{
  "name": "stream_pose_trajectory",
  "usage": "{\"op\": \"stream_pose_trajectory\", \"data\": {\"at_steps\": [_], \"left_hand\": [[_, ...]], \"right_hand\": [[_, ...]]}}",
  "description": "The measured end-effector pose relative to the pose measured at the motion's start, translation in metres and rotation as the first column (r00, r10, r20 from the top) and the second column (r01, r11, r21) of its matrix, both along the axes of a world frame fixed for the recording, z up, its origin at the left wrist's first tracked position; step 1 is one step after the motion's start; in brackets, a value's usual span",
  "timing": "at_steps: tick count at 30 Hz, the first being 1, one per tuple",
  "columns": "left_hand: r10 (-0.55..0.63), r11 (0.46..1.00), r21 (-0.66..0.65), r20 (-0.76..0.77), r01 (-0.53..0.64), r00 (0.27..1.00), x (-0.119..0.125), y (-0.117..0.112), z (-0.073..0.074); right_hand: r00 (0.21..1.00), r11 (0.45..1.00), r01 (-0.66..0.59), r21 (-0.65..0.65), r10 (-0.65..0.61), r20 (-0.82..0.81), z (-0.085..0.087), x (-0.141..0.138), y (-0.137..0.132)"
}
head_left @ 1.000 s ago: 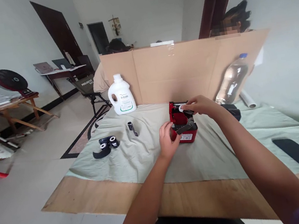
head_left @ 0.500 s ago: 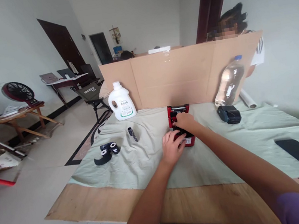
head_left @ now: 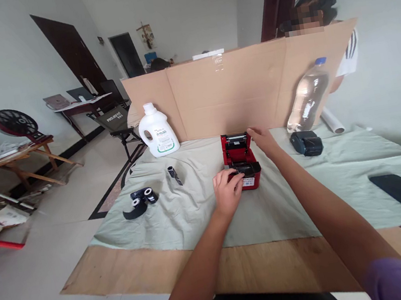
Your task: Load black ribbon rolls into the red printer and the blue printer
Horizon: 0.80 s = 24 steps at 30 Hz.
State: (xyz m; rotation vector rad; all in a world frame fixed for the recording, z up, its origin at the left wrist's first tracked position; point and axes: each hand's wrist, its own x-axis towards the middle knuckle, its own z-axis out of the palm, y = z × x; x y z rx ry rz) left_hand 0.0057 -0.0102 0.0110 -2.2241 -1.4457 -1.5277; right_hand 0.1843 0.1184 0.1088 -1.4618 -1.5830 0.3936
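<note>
Indoors, the left hand (head_left: 227, 191) is resting curled fingers on glossy dark film (head_left: 245, 169) fronting a boxy red device (head_left: 238, 157); the right hand (head_left: 266, 142) is touching its raised lid (head_left: 237, 145), either grip indiscernible.

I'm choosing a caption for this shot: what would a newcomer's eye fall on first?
Probably the red, boxy device with its lid raised, on the pale green cloth, with the left hand at its front and the right hand by the lid's upper right corner. Next, perhaps, the white plastic jug at the back left and the large clear, blue-capped bottle at the back right, before the brown cardboard screen.
</note>
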Motion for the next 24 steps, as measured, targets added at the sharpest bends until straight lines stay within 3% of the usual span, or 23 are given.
{"op": "stream_pose_trajectory", "data": {"at_steps": [3, 8, 12, 16, 20, 24], "left_hand": [[0.011, 1.000, 0.000, -0.013, -0.011, 1.000, -0.002, 0.000, -0.001], [0.020, 1.000, -0.012, -0.020, -0.020, 1.000, -0.004, -0.003, 0.003], [0.015, 1.000, -0.027, -0.002, -0.015, 1.000, -0.007, -0.002, 0.006], [0.020, 0.992, -0.125, 0.013, -0.018, 1.000, -0.016, 0.007, 0.009], [-0.005, 0.966, -0.257, -0.006, 0.003, 1.000, -0.026, 0.015, 0.008], [0.009, 0.960, -0.278, -0.048, -0.022, 0.999, -0.028, 0.018, 0.008]], "right_hand": [[0.987, 0.997, -0.077, 0.023, 0.080, -0.139, -0.021, -0.006, 0.002], [0.941, 0.990, -0.137, 0.035, 0.141, -0.307, -0.067, -0.002, -0.024], [0.825, 0.972, -0.231, -0.043, 0.172, -0.538, -0.095, 0.002, -0.033], [0.692, 0.929, -0.370, -0.006, 0.271, -0.669, -0.107, -0.004, -0.035], [0.657, 0.915, -0.401, 0.054, 0.328, -0.679, -0.113, -0.007, -0.039], [0.672, 0.922, -0.383, 0.059, 0.321, -0.668, -0.118, -0.005, -0.035]]}}
